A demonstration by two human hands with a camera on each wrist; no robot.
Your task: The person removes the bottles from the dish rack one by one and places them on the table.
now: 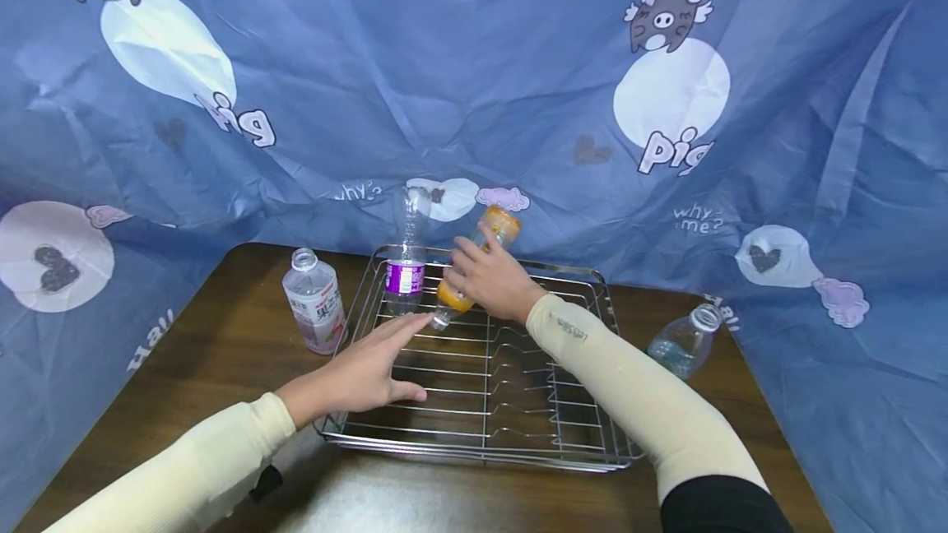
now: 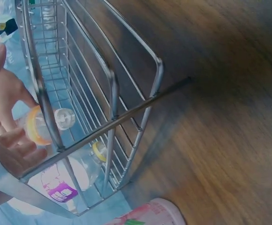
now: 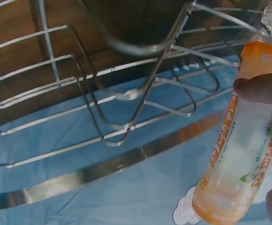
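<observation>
My right hand (image 1: 492,274) grips a plastic bottle with orange bands (image 1: 504,224) around its middle. Its uncapped neck slants down and to the left over the wire rack (image 1: 481,458); in the right wrist view my thumb lies across the orange bottle (image 3: 238,150). With fingers straight and thumb spread, my left hand (image 1: 363,373) hovers over the rack's left part, fingertips close to that bottle's mouth; whether they touch cannot be told. Behind it, a clear bottle with a purple label (image 1: 405,278) stands neck down in the rack's back left corner.
Left of the rack, an uncapped bottle with a pink and white label (image 1: 314,303) stands on the brown wooden table (image 1: 185,368). A clear greenish bottle (image 1: 681,344) is at the right, partly behind my right sleeve. A blue patterned cloth (image 1: 474,89) hangs behind the table.
</observation>
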